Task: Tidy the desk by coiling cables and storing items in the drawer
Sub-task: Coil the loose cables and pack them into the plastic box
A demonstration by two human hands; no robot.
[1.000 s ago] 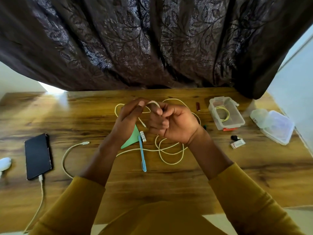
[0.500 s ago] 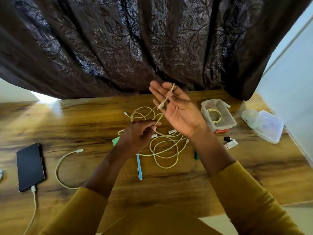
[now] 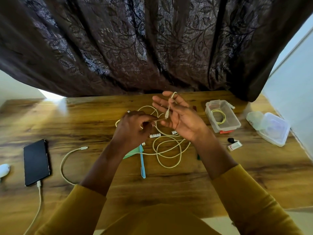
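A pale yellow cable (image 3: 167, 150) lies in loose loops on the middle of the wooden desk (image 3: 169, 187). My right hand (image 3: 179, 116) is raised palm up with its fingers spread, and the cable's end runs over its index finger and down across the palm, the plug hanging there. My left hand (image 3: 133, 128) pinches the same cable a little below the plug, just left of the right palm. A blue pen (image 3: 142, 163) and a green paper piece (image 3: 133, 153) lie under my left wrist.
A black phone (image 3: 36, 161) with a white charging cable (image 3: 67, 163) lies at the left, a white object (image 3: 4, 169) at the far left edge. At the right stand a clear box (image 3: 233, 122) holding a coiled cable, a lid (image 3: 272, 128) and a small adapter (image 3: 234, 145). A dark curtain (image 3: 152, 44) hangs behind.
My hands were clenched together on the cable; the right hand has since opened palm up with the cable over its finger. The left hand moved down and then closer to the right palm.
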